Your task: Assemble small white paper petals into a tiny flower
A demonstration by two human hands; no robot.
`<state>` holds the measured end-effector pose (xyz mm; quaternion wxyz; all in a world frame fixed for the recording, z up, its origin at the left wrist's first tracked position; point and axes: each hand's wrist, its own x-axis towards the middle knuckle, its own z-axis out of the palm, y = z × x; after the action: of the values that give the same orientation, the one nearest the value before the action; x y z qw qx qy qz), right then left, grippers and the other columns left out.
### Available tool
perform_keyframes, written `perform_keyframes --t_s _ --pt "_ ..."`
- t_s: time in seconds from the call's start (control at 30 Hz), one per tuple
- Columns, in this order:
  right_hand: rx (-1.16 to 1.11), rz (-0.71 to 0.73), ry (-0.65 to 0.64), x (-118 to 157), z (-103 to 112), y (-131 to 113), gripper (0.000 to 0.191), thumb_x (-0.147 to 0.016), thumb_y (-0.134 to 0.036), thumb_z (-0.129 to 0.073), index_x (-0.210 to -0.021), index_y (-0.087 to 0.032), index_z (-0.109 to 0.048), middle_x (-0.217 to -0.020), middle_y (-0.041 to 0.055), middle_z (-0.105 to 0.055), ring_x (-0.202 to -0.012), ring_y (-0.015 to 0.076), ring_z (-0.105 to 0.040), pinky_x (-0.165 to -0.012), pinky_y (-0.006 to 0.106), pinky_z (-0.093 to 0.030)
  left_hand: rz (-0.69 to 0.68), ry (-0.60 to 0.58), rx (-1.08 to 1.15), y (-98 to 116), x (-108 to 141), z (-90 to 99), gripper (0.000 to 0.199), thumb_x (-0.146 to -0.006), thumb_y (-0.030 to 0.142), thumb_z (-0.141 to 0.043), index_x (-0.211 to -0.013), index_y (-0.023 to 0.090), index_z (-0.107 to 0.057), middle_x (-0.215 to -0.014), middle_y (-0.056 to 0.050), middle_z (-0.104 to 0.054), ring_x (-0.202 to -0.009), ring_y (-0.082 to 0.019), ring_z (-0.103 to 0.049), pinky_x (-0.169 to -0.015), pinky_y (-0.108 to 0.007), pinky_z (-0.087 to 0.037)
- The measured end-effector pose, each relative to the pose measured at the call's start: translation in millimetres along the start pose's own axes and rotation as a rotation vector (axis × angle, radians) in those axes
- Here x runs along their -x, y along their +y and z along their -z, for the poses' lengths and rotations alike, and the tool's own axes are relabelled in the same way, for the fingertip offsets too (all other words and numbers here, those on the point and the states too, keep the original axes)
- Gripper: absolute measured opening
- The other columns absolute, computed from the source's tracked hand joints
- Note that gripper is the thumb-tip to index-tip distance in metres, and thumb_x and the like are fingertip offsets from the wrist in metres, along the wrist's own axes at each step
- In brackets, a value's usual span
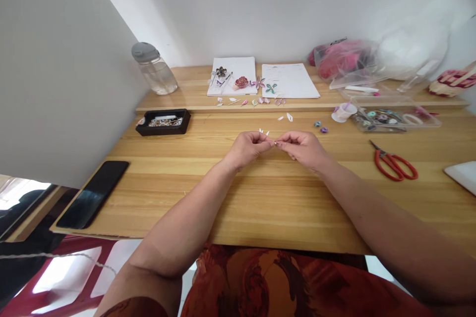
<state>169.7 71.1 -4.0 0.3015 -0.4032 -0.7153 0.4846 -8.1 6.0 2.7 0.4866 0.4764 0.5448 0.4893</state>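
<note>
Above the middle of the desk, my left hand (250,148) and my right hand (303,148) meet at the fingertips, both closed in a pinch. A tiny pale piece (275,143) shows between them, too small to name. White pointed tips (261,131) stick up just behind my left fingers; whether they are held or lie on the desk, I cannot tell. Beyond my hands lie small white petal-shaped pieces (289,117). A teal spool-like piece (317,124) and a purple one (324,130) sit beyond my right hand.
Red-handled scissors (396,164) lie at right, near a clear box of small parts (394,121) and a white thread spool (344,112). At left are a black tray (163,122), phone (93,194) and water bottle (155,69). Paper sheets (292,80) with flower ornaments (241,82) rest behind.
</note>
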Motion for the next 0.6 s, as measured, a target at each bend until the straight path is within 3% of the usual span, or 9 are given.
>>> perform_keyframes --t_s 0.13,0.3,0.47,0.6 --pt "0.020 -0.033 -0.033 5 -5 -1 0.030 -0.075 -0.047 -0.072 -0.078 -0.017 -0.071 -0.053 -0.0033 -0.053 -0.046 0.0096 -0.042 -0.047 0.026 -0.031 -0.049 0.108 0.024 -3 -4 0.5 0.026 -0.070 0.039 -0.075 -0.074 0.014 -0.069 -0.069 0.000 -0.062 -0.061 -0.008 -0.046 -0.060 -0.023 -0.034" --pt "0.205 0.128 0.012 12 -8 -7 0.019 -0.079 -0.037 -0.068 -0.078 -0.019 -0.073 -0.068 0.0021 -0.066 -0.057 0.0130 -0.052 -0.055 0.027 -0.039 -0.128 0.224 -0.124 -8 -8 0.5 0.019 -0.071 0.033 -0.071 -0.071 0.014 -0.066 -0.069 -0.001 -0.064 -0.060 -0.009 -0.049 -0.059 -0.023 -0.036" --pt "0.303 0.242 0.093 17 -5 -17 0.014 -0.080 -0.030 -0.064 -0.078 -0.019 -0.072 -0.065 0.0015 -0.064 -0.056 0.0128 -0.050 -0.056 0.028 -0.040 -0.172 0.149 -0.271 -11 -9 1.0 0.015 -0.072 0.029 -0.068 -0.072 0.014 -0.067 -0.067 0.000 -0.063 -0.058 -0.009 -0.047 -0.057 -0.023 -0.035" --pt "0.231 0.239 0.086 10 2 -12 0.018 -0.082 -0.036 -0.065 -0.081 -0.019 -0.072 -0.067 0.0019 -0.065 -0.057 0.0125 -0.049 -0.054 0.027 -0.038 -0.147 0.031 -0.256 -8 -5 0.2 0.019 -0.072 0.032 -0.069 -0.074 0.014 -0.068 -0.066 0.001 -0.060 -0.058 -0.009 -0.045 -0.056 -0.022 -0.033"
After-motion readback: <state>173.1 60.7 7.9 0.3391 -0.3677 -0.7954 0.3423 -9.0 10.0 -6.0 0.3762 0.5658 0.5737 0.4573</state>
